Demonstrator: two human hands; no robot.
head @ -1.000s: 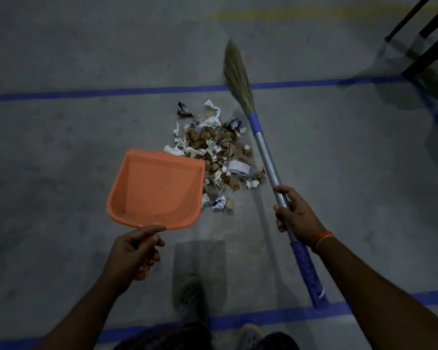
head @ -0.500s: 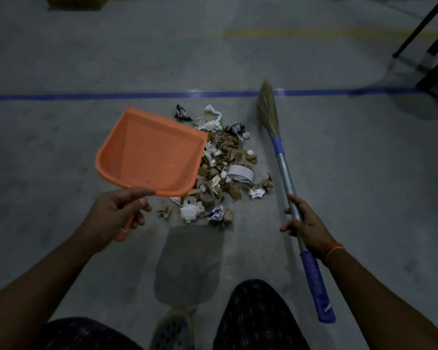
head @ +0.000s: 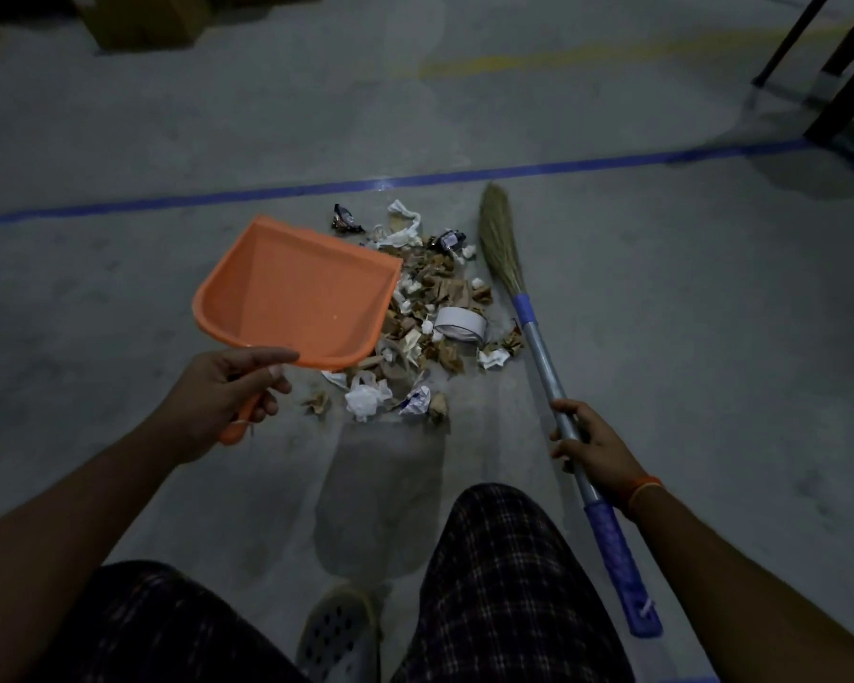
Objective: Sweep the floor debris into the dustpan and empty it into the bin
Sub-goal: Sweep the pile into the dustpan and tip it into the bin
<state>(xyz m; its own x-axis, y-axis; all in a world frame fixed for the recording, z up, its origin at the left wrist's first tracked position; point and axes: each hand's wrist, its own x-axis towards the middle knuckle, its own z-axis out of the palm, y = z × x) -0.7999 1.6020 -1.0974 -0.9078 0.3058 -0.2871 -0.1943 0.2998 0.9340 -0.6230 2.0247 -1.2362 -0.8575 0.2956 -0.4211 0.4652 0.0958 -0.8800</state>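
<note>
1. Floor [head: 686,337] first, since it's the biggest thing here: bare concrete with a blue tape line running across behind the mess. We'd want the dustpan's front lip flat on it, no gap, or the small bits slide under.
2. Broom [head: 538,332] lies just right of the pile, bristles at the far end. We'd sweep leftward in short strokes toward the pan, so the light paper doesn't scatter.
3. Dustpan [head: 292,293] looks to be held above the floor, empty, overlapping the left edge of the pile. Needs lowering and angling so its mouth faces the broom.
4. Debris pile [head: 435,317] sits between pan and broom: crumpled paper, brown scraps, a tape roll, wrappers.
5. Left hand [head: 223,391]: fingers curled round the orange handle, thumb on the pan's back rim.
6. Right hand [head: 597,446]: fingers wrapped round the metal shaft, above the blue grip.
</note>
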